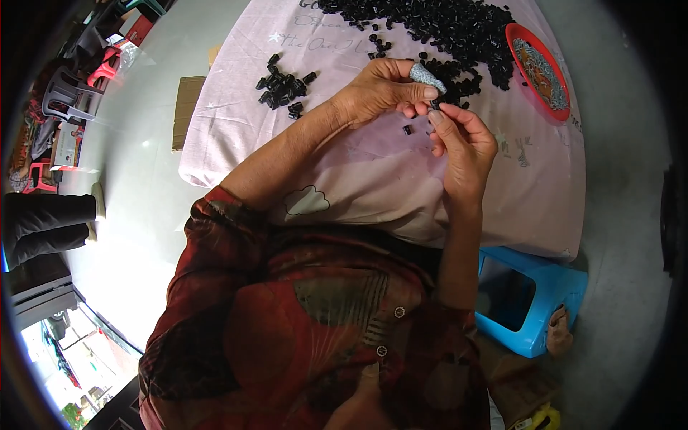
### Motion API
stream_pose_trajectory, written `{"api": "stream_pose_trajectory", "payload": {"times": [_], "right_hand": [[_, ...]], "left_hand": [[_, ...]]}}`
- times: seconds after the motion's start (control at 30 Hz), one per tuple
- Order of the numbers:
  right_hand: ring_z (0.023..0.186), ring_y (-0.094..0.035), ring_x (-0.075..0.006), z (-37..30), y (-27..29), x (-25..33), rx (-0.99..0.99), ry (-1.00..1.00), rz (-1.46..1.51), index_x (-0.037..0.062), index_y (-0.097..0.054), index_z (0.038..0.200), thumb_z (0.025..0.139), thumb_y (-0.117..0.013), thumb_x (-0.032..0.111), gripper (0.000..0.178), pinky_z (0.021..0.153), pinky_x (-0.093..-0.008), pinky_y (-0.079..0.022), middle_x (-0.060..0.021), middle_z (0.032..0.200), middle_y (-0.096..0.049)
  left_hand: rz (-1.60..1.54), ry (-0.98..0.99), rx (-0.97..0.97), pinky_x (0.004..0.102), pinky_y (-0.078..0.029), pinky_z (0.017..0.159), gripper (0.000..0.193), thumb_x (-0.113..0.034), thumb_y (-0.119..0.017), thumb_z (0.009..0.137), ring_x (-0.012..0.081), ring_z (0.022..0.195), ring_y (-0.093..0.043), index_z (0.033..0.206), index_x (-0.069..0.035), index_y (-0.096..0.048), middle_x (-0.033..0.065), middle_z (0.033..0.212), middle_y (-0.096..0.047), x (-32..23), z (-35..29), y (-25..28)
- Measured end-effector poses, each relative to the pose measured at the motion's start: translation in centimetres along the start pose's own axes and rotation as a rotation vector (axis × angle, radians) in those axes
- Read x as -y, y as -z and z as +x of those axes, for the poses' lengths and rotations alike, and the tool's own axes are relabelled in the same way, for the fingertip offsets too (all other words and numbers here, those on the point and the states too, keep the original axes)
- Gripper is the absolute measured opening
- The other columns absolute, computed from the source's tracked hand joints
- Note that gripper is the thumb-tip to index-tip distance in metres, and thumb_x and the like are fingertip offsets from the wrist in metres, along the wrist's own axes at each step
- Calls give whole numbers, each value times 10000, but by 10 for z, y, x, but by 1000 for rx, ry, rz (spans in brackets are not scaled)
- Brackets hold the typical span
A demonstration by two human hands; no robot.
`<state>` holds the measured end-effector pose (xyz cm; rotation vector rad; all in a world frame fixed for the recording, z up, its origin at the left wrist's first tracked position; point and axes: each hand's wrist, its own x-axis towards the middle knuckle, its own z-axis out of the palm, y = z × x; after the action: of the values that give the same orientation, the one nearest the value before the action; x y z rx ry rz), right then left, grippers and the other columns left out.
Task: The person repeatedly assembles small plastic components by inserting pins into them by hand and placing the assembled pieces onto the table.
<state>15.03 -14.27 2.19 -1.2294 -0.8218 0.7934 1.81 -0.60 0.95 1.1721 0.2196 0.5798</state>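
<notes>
We are pinching a small black piece (434, 104) between both hands, left hand (380, 92) and right hand (462, 143) closed on it above the worktop (373, 172); it seems light, stiff, easily dropped, best held by its sides.

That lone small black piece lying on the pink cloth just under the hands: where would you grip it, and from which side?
Pinch the lone black piece across its short sides with thumb and forefinger, coming straight down from above. It lies flat on the pink cloth, clear of the small heap, so nothing crowds it. The left hand is nearest.
</notes>
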Motion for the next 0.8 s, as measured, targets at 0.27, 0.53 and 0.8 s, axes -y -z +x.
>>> {"api": "stream_pose_trajectory", "payload": {"times": [0.27, 0.53, 0.8], "right_hand": [[710, -598, -61, 0, 0, 0, -5, -39, 71, -14, -680, 1017, 869, -737, 46, 170, 582, -190, -456, -32, 857, -669], [719, -479, -5, 2, -3, -8, 120, 364, -258, -18, -667, 1200, 870, -722, 9, 336, 631, -153, -387, 48, 810, -573], [630, -370, -25, 2, 8, -5, 89, 517, -547, 10, -698, 1136, 830, -752, 37, 312, 539, -195, -308, 59, 754, -470]], "left_hand": [[13, -31, 6, 187, -538, 604, 152, -119, -724, 890, 80, 706, -663, 1010, -30, -693, 37, 818, -699, 4, 2, -1], [-83, 159, -27, 193, -509, 570, 222, -192, -739, 890, 82, 661, -629, 1024, -27, -674, 31, 779, -675, 2, 0, -1], [357, 257, 77, 196, -444, 556, 291, -357, -719, 900, 69, 654, -606, 878, -68, -736, 12, 765, -685, -10, -10, 0]]}}
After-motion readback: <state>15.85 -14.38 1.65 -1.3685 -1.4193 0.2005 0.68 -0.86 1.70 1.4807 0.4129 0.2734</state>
